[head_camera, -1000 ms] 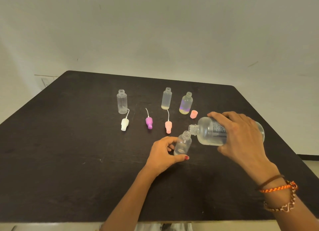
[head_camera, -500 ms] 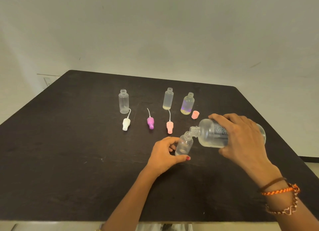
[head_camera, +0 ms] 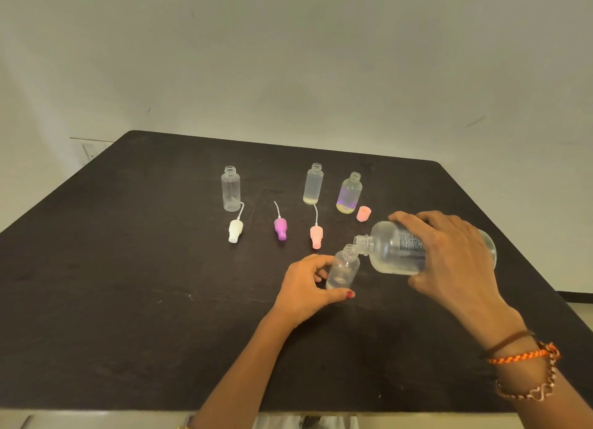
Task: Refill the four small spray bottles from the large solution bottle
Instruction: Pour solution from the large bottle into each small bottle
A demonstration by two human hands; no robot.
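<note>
**Clear liquid tipped toward the near bottle**

Clear plastic runs along the dark table (head_camera: 128, 268); at the far left stands an uncapped small spray bottle (head_camera: 230, 193), with a white spray head (head_camera: 235, 231) lying just near of it; a purple spray head (head_camera: 280, 229) lies to its right, and no bottle stands behind that one; next comes a second uncapped bottle (head_camera: 313, 184) with a pink spray head (head_camera: 316, 236) near it; then a rounder bottle (head_camera: 349, 193) with a yellowish layer at its base, and a pink cap (head_camera: 363, 213) just beside it.

The left hand (head_camera: 305, 290) curls around the near small bottle (head_camera: 343, 268), thumb in front and fingers behind, steadying it upright on the table; the right hand (head_camera: 449, 255) wraps over the large solution bottle (head_camera: 401, 252), gripping its body from above; a second ago that bottle's neck stood a little above and to the right of the small mouth; now it has tipped lower and its mouth sits right at the small bottle's rim.

A thin pool shows in the small bottle's base, though no stream is visible; this looks like the start of one fill, with the far-left bottle seemingly empty and the other two holding only a little.
</note>
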